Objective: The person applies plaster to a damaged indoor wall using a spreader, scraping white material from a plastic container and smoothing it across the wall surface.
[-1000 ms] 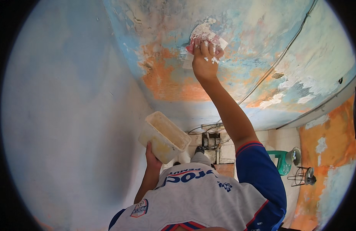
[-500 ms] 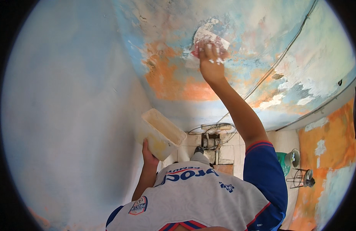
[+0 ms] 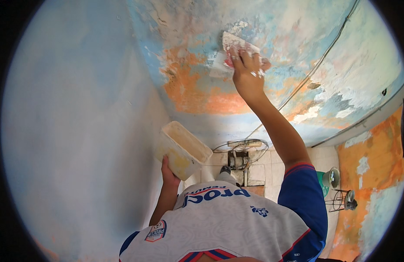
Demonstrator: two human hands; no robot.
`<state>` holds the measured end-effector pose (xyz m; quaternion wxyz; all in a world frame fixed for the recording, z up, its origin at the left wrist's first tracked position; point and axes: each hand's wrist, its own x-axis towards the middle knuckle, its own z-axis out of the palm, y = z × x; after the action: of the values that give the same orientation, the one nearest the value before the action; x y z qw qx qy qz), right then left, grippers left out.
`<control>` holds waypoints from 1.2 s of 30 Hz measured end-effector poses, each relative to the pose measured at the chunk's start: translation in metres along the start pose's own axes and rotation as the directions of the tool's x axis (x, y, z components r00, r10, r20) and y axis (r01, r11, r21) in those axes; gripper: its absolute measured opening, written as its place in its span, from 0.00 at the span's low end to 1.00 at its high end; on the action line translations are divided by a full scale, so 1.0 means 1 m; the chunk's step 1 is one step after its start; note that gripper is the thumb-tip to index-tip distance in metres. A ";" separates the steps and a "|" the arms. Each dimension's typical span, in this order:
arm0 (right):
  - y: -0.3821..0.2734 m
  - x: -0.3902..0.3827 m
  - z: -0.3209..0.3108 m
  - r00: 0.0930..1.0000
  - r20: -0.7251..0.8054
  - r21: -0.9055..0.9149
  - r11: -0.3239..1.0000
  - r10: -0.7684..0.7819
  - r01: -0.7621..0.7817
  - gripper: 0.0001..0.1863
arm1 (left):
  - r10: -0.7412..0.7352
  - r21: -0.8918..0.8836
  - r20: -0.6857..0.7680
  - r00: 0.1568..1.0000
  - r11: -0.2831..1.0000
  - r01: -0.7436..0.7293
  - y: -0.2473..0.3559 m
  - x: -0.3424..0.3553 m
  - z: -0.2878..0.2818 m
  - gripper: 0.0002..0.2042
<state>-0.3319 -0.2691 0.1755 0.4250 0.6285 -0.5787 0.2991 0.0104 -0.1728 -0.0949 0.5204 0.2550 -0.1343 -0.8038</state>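
My right hand (image 3: 249,72) is closed around a putty knife (image 3: 238,43) with a wide pale blade and a reddish handle. The blade lies against the patchy wall (image 3: 272,26), which is blue, white and orange. Wet white filler shows on the wall beside the blade, and white smears mark my fingers. Lower down, my left hand (image 3: 169,175) grips a cream rectangular tub (image 3: 178,159) by its side and holds it tilted. The tub's inside looks coated in pale filler. Part of the left hand is hidden behind the tub.
A cable (image 3: 317,65) runs slantwise across the wall. Coiled cable and a wooden piece (image 3: 245,143) lie by a floor opening (image 3: 238,160) near my foot. To the right stand a green container (image 3: 323,183), a grey bucket (image 3: 333,177) and a small stool (image 3: 339,201).
My right hand has slid slightly right and down along the wall with the putty knife, leaving a white smear to its left. The left hand and tub have hardly moved.
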 end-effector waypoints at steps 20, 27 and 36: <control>-0.004 -0.007 -0.025 0.607 0.074 0.898 0.211 0.791 -0.385 0.10 | -0.013 0.016 -0.077 0.997 1.000 0.015 0.009 0.009 0.006 0.29; -0.023 -0.008 -0.007 0.615 -0.050 0.891 0.313 0.787 -0.328 0.09 | -0.012 -0.018 -0.073 0.997 1.000 0.010 0.009 0.010 0.001 0.28; -0.009 0.005 0.081 0.938 -0.229 -0.122 0.948 0.262 -0.295 0.25 | -0.007 -0.025 -0.054 0.999 1.000 0.005 0.013 0.007 -0.001 0.29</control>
<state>-0.3311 -0.3430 0.1413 0.4843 0.4701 -0.6354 0.3751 0.0187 -0.1849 -0.0913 0.5246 0.2704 -0.1093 -0.7998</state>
